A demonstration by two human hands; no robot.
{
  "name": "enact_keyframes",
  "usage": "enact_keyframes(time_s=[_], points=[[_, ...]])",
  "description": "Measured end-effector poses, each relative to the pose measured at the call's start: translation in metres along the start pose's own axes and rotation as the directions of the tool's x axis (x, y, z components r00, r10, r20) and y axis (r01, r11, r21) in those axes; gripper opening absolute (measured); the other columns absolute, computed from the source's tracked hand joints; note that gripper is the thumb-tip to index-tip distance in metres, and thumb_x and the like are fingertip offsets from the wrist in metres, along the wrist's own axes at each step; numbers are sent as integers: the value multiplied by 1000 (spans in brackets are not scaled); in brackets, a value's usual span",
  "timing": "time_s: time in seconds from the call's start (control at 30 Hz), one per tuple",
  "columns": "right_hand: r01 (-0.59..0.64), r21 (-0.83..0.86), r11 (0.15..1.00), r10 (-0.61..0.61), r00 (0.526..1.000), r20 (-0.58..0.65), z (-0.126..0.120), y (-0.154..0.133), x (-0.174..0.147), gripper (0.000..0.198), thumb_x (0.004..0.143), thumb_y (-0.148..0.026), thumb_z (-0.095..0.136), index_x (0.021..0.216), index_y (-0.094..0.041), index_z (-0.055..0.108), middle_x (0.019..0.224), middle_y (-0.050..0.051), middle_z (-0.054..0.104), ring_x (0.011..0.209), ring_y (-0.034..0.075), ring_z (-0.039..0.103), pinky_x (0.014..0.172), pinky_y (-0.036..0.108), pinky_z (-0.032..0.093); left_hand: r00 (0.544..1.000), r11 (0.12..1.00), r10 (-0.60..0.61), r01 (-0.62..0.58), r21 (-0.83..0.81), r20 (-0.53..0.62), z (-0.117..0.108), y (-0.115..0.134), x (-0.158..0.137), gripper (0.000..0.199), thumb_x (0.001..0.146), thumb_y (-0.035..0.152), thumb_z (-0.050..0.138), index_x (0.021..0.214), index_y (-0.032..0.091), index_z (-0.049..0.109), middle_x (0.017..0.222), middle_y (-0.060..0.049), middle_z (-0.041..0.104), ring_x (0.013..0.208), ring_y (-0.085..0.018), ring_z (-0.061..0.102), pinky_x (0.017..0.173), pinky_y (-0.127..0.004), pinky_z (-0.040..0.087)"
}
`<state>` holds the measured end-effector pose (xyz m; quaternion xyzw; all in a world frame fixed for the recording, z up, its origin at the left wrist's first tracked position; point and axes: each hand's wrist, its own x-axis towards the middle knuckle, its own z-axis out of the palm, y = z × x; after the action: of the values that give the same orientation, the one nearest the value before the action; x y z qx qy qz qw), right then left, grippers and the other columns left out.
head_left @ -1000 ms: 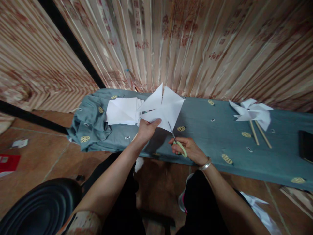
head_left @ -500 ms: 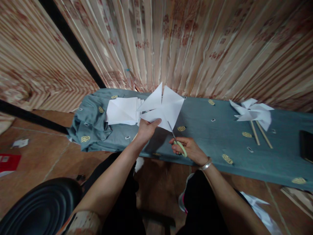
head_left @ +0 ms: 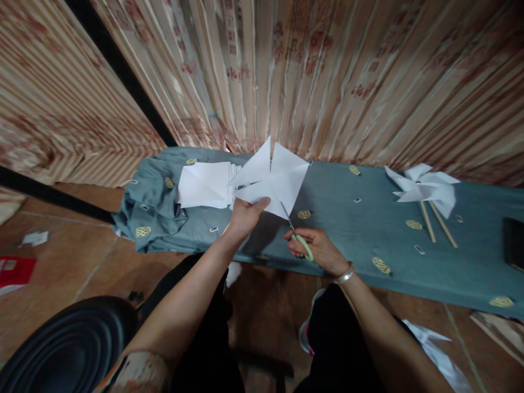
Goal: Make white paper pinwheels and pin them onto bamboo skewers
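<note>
My left hand (head_left: 245, 215) pinches a white paper square (head_left: 275, 177) by its lower edge and holds it up over the bench; the sheet is slit in from its corners into triangular flaps. My right hand (head_left: 317, 249) grips green-handled scissors (head_left: 298, 236), whose blades point up-left into the paper's lower right corner. A metal bangle sits on my right wrist.
A long bench with a blue-grey cloth (head_left: 352, 229) runs across, striped curtains behind it. A stack of white sheets (head_left: 204, 185) lies at its left. Finished paper pinwheels on wooden sticks (head_left: 426, 188) lie at right, a dark object (head_left: 514, 243) beyond. A black stool (head_left: 65, 349) stands lower left.
</note>
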<state>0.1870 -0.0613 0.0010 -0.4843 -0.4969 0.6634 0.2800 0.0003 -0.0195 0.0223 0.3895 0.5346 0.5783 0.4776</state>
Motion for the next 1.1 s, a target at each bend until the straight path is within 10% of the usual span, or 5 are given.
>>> enact_keyframes(time_s=[1.1], points=[[-19, 30, 999, 19, 1000, -6, 3, -5, -1, 49, 49, -51, 88, 75, -15, 70, 52, -3, 61, 46, 7, 51, 46, 20, 40, 998, 998, 44, -43, -46, 35, 1, -3, 5, 45, 58, 29, 74, 99, 12, 67, 81, -6, 71, 67, -17, 65, 49, -25, 57]])
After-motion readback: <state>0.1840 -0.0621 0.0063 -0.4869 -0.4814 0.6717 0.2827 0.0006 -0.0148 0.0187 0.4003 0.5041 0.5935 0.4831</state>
